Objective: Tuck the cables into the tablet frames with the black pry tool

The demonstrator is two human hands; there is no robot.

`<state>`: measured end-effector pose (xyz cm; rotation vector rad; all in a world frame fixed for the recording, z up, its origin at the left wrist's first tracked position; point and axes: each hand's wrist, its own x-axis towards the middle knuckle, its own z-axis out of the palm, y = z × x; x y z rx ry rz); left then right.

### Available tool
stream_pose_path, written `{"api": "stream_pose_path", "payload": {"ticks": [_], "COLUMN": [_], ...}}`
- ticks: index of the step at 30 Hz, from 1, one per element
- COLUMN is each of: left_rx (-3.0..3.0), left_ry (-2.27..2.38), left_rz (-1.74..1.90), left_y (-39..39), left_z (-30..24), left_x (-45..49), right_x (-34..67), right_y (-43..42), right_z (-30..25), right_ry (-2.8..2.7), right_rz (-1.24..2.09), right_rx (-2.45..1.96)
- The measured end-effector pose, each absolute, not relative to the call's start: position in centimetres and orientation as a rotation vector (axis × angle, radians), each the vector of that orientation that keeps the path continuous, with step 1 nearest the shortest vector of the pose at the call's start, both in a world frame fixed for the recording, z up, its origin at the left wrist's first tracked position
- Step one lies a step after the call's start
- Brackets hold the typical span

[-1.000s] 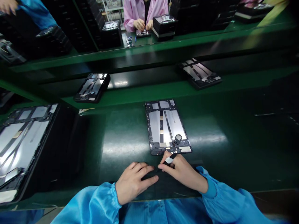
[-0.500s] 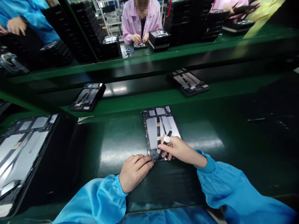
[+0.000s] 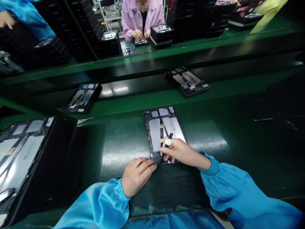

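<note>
An opened tablet [image 3: 154, 130] lies on the green worktop, its silvery inner plates, dark flat cables and black frame facing up. My right hand [image 3: 177, 151] is closed around a black pen-shaped tool [image 3: 170, 136] with a white band. The tool slants down to the tablet's near end, and its tip is hard to make out there. At the near left corner, my left hand [image 3: 138, 175] rests with fingers stretched and touching the tablet's edge. Its thumb is hidden beneath.
To the left rises a black stack topped by another opened tablet [image 3: 23, 152]. Two more open tablets, one left [image 3: 82, 98] and one right [image 3: 187, 81], lie along the far strip. Beyond a green ledge [image 3: 143, 54], a co-worker in pink [image 3: 143, 22] works among black stacks.
The pen-shaped tool and my right hand have shifted very slightly left. My left hand stays at the tablet's corner. The background has moved a little left and up as the camera turned.
</note>
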<state>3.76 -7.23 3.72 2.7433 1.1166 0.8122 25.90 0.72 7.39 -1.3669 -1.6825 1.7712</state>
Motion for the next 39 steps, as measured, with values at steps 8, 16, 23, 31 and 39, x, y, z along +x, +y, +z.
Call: {"api": "stream_pose_path", "payload": {"ticks": [8, 16, 23, 31, 39], "left_rx": [2.772, 2.979, 2.915, 2.851, 2.926], "left_ry": [1.107, 1.147, 1.139, 1.163, 1.168], "left_rz": [0.806, 0.551, 0.593, 0.703, 0.603], "left_y": [-7.2, -7.5, -7.6, -7.5, -7.4], "left_z": [3.9, 4.7, 4.5, 4.0, 3.9], "left_x": [3.7, 4.0, 4.2, 4.2, 4.4], "right_x": [26.0, 26.7, 29.8, 29.3, 29.2], "right_y": [0.8, 0.4, -2.0, -2.3, -2.4], "right_z": [7.2, 7.3, 7.1, 6.7, 6.7], "right_ry": [-1.688, -1.656, -1.862, -1.809, -1.83], "right_rz": [1.784, 1.724, 1.223, 1.27, 1.218], "right_rx": [-1.364, -1.34, -1.397, -1.42, -1.438]}}
